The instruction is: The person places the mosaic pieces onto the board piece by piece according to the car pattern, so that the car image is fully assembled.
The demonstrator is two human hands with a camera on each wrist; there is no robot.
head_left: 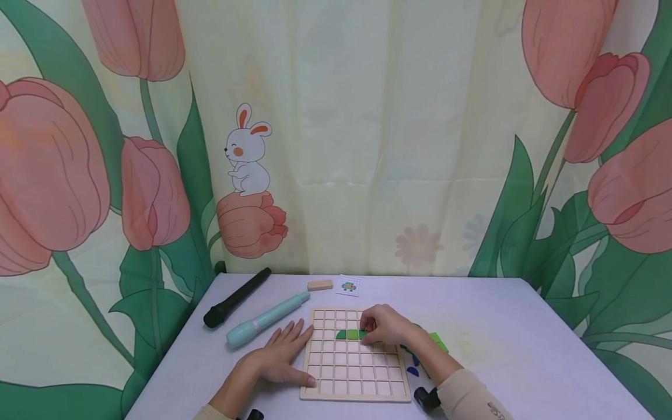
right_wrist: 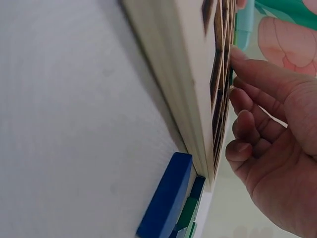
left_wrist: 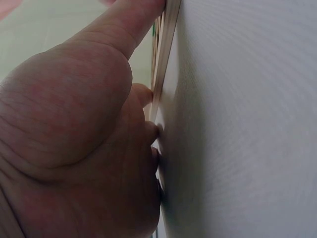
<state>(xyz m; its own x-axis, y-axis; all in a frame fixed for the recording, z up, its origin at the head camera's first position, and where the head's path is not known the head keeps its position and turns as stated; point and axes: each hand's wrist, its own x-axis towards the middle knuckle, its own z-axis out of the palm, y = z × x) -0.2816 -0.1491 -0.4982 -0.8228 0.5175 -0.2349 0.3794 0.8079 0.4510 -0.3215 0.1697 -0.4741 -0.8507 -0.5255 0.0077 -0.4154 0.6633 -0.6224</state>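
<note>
A wooden grid board (head_left: 357, 399) lies on the white table. On one of its upper rows are a rounded dark green piece (head_left: 341, 335) and a light green square (head_left: 353, 334). Beside that square, my right hand (head_left: 385, 325) pinches another dark green piece (head_left: 363, 334) with thumb and fingertips, which partly cover it. My left hand (head_left: 275, 356) rests with spread fingers at the board's left side, its thumb (left_wrist: 119, 25) on the wooden edge and the other fingers against the table.
Loose blue pieces (head_left: 413, 370) and a light green piece (head_left: 438, 342) lie right of the board, partly behind my right forearm. A pattern card (head_left: 349, 286) and a wooden block (head_left: 320, 285) sit beyond it. A teal cylinder (head_left: 268, 319) and a black microphone (head_left: 236, 298) lie to the left.
</note>
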